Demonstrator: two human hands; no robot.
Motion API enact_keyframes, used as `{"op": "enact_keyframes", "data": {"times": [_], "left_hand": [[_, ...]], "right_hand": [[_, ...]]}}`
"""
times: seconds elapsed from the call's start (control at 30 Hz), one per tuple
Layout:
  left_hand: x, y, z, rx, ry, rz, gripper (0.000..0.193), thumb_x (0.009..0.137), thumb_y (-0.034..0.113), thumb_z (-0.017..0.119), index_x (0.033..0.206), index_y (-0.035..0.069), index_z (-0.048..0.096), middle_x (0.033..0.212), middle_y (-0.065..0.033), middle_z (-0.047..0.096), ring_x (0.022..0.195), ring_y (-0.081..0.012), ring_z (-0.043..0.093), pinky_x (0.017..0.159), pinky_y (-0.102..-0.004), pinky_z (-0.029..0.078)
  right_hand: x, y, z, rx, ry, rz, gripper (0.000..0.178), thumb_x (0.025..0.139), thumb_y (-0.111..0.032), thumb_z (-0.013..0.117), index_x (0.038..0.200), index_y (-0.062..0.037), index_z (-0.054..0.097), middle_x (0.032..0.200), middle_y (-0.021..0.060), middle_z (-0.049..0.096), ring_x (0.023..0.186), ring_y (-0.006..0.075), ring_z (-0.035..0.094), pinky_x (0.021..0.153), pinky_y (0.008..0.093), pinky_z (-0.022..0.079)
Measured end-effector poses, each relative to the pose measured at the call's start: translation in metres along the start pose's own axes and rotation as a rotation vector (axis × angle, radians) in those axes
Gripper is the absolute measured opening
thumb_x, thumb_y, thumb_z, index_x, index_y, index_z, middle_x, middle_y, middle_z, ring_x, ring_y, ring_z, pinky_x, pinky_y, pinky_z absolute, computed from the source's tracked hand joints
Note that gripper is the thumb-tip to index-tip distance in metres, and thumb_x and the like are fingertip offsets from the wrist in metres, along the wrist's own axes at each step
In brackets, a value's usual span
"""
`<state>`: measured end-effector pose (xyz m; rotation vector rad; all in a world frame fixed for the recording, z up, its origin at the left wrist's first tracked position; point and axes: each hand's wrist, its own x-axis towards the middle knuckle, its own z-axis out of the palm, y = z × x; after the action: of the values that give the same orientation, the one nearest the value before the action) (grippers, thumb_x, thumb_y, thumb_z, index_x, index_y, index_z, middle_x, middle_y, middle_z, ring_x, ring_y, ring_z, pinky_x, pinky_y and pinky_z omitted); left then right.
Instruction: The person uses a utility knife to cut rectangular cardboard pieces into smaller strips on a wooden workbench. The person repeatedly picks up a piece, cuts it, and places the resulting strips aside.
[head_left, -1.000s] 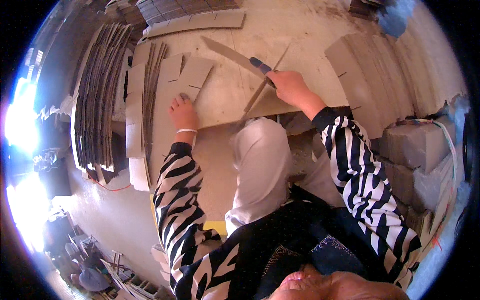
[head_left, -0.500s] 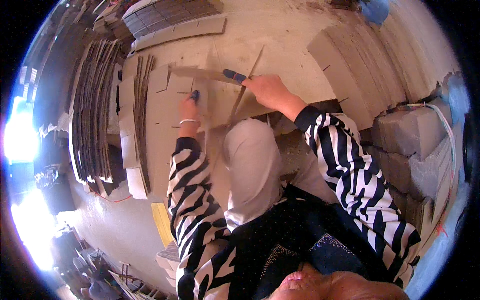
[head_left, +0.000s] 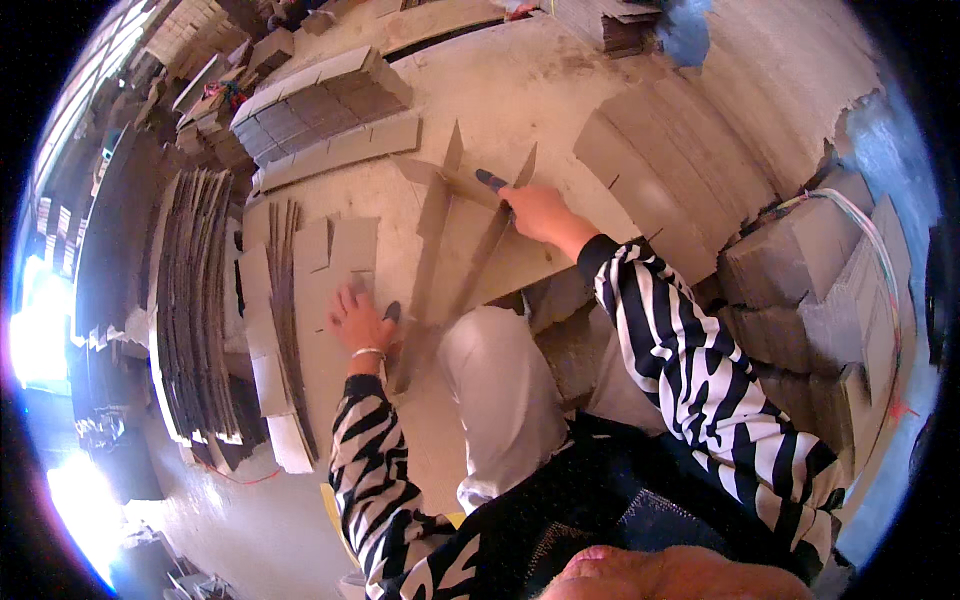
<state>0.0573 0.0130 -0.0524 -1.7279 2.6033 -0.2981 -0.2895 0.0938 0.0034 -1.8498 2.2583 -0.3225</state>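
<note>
Thin brown cardboard strips stand on edge, crossed into a divider [head_left: 432, 215] on the board ahead of my knees. My right hand [head_left: 545, 212] is closed at the divider's right side, its fingers on the short cross strip; a dark cover sits on one fingertip. My left hand [head_left: 358, 318] has its fingers spread over flat notched cardboard pieces [head_left: 312, 345] left of the divider. The thumb there wears a dark cover too, and a pale bracelet circles the wrist.
Upright cardboard sheets [head_left: 190, 300] are packed at the left. Stacked cardboard strips [head_left: 320, 105] lie at the far left, with a long single strip [head_left: 340, 155] before them. A large cardboard stack [head_left: 670, 170] stands at the right, beside bundles [head_left: 790, 255] and a pale cord [head_left: 880, 240].
My left hand has come away from the blurred strip and spread over the flat pieces. My right hand stays at the cross strip. The view has shifted, showing more of the far side.
</note>
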Motion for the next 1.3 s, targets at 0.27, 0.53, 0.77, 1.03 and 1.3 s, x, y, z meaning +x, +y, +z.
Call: {"op": "enact_keyframes", "data": {"times": [0.27, 0.53, 0.77, 1.03, 1.3], "left_hand": [[-0.016, -0.078, 0.001, 0.117, -0.008, -0.224, 0.047, 0.077, 0.030, 0.064, 0.119, 0.011, 0.057, 0.143, -0.0101, 0.039, 0.135, -0.0279, 0.032, 0.103, -0.0565, 0.026], [-0.119, -0.081, -0.006, -1.179, 0.123, -0.136, 0.041, 0.091, 0.019, 0.052, 0.130, 0.005, 0.052, 0.114, -0.0108, 0.062, 0.109, -0.0249, 0.057, 0.095, -0.0361, 0.043], [-0.104, 0.032, 0.000, -1.690, 0.195, -0.272, 0.045, 0.094, 0.016, 0.048, 0.136, 0.001, 0.044, 0.119, -0.0113, 0.060, 0.109, -0.0184, 0.055, 0.093, -0.0330, 0.044], [0.002, 0.036, -0.027, -0.797, 0.042, 0.138, 0.032, 0.079, 0.016, 0.056, 0.108, 0.008, 0.066, 0.094, -0.0183, 0.066, 0.087, -0.0346, 0.063, 0.075, -0.0451, 0.049], [0.018, 0.053, -0.033, -0.531, 0.188, 0.079, 0.018, 0.074, 0.014, 0.057, 0.091, 0.010, 0.061, 0.084, -0.0131, 0.066, 0.080, -0.0351, 0.064, 0.066, -0.0450, 0.049]], "right_hand": [[-0.082, 0.069, -0.058, -0.119, 0.326, 0.252, 0.077, 0.068, -0.034, 0.078, 0.135, -0.0143, 0.045, 0.126, 0.0128, 0.055, 0.116, 0.0334, 0.051, 0.093, 0.0467, 0.042], [-0.179, 0.183, -0.026, -0.441, 0.457, 0.312, 0.050, 0.069, -0.015, 0.071, 0.116, -0.0109, 0.055, 0.116, 0.0109, 0.057, 0.114, 0.0315, 0.050, 0.087, 0.0467, 0.043], [-0.090, 0.060, -0.084, 0.001, 0.546, -0.065, 0.016, 0.084, -0.012, 0.059, 0.098, -0.0051, 0.056, 0.084, 0.0229, 0.060, 0.080, 0.0422, 0.058, 0.066, 0.0486, 0.044], [-0.040, -0.062, -0.051, 0.362, 0.306, -0.301, 0.028, 0.083, -0.018, 0.063, 0.105, -0.0057, 0.051, 0.082, 0.0241, 0.060, 0.080, 0.0446, 0.056, 0.065, 0.0511, 0.041], [-0.018, -0.066, -0.019, 0.261, 0.077, -0.239, 0.032, 0.083, -0.015, 0.062, 0.110, -0.0042, 0.049, 0.080, 0.0246, 0.059, 0.080, 0.0440, 0.057, 0.066, 0.0490, 0.042]]}}
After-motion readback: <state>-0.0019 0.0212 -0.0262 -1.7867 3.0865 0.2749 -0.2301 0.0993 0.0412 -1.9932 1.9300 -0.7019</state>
